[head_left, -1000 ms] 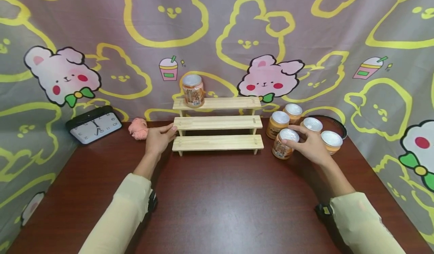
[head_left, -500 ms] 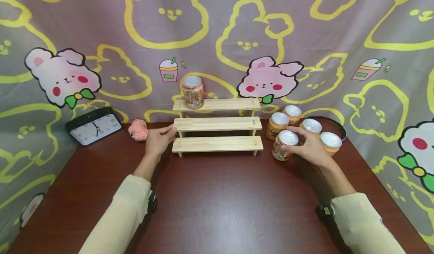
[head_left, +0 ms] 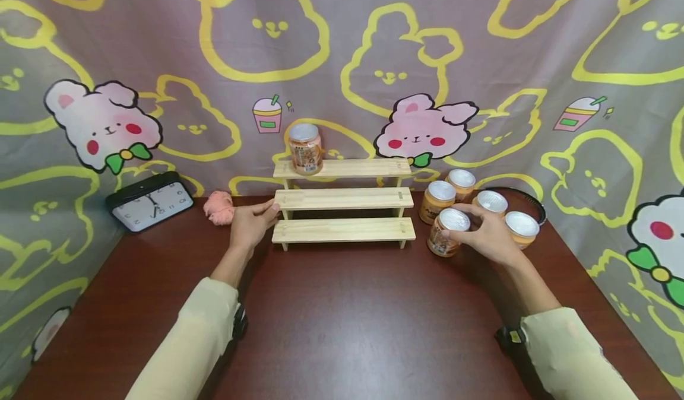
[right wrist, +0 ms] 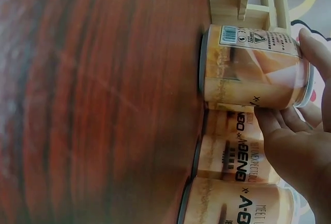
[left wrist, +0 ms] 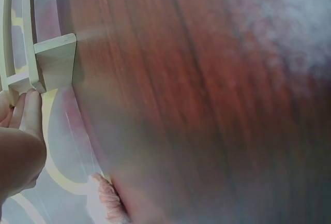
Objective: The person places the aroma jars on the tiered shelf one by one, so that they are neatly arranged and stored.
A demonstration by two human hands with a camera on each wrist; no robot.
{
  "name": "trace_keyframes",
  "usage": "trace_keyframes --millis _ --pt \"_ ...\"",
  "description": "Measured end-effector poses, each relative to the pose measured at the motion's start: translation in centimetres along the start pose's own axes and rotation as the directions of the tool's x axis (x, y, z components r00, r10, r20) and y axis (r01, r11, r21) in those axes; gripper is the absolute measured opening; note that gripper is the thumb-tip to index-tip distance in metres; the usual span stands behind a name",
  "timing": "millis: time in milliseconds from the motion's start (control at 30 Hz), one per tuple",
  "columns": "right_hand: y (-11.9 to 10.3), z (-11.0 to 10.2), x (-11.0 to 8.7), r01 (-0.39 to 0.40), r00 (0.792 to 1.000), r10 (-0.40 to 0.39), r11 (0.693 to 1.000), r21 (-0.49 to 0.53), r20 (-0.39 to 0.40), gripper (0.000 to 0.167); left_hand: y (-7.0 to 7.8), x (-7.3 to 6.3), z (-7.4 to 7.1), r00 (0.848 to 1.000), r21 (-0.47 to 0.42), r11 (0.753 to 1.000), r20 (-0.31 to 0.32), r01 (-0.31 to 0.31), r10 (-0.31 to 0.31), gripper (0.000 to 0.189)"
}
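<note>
Jar, cylindrical, orange-labelled and silver-topped, stands on the red-brown worktop pinched by the right hand, likely stiff and slick, best gripped around mid-height, while the left hand touches the pale three-tier wooden stand.

Up on the head view I'm looking forward and down, wide across a glossy red-brown wood-grained table; the left wrist view, tipped sideways, mostly fills with it; the right, also sideways, sits close on an orange-labelled, silver-topped round jar; both wrist views catch opposite ends of a pale wooden three-tier stand.
</note>
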State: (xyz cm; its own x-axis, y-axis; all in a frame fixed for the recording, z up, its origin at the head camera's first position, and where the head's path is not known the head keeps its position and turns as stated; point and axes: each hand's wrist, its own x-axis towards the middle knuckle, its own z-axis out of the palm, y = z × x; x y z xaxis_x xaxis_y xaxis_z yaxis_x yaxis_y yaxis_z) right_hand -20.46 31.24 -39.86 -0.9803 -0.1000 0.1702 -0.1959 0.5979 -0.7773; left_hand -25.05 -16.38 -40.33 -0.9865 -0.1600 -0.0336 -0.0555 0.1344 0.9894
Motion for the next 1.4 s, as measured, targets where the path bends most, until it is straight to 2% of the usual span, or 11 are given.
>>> trace_keyframes --millis 167,300,500,933,1233,1400 --pt "-0.5 -0.3 -0.1 -0.012 1.000 0.012 1.000 -0.003 -0.014 0.064 -0.1 0.0 0.1 1.000 -0.002 1.000 0.004 -0.004 0.004 0.039" --pt "-1.0 -0.5 -0.1 -0.010 0.998 0.008 1.000 -0.026 -0.062 0.063 -0.2 0.0 0.1 1.000 -0.003 1.000 0.004 -0.008 0.008 0.039" --pt "-1.7 -0.7 0.0 0.013 0.994 -0.011 1.000 0.014 -0.106 0.062 -0.3 0.1 0.1 1.000 -0.039 0.999 0.007 -0.017 0.017 0.038" --pt "-3.0 -0.8 0.2 0.044 0.992 -0.030 0.993 0.108 -0.124 0.056 -0.3 0.0 0.2 1.000 -0.044 0.999 0.007 -0.015 0.016 0.037" --pt "-4.9 -0.9 0.4 -0.006 0.993 0.028 0.981 0.195 -0.112 0.061 -0.3 0.0 0.1 1.000 -0.025 1.000 0.005 -0.008 0.008 0.038" --pt "-5.8 -0.9 0.6 -0.009 0.994 0.033 0.976 0.217 -0.107 0.061 -0.3 0.1 0.1 1.000 -0.026 1.000 0.006 -0.001 0.001 0.039"
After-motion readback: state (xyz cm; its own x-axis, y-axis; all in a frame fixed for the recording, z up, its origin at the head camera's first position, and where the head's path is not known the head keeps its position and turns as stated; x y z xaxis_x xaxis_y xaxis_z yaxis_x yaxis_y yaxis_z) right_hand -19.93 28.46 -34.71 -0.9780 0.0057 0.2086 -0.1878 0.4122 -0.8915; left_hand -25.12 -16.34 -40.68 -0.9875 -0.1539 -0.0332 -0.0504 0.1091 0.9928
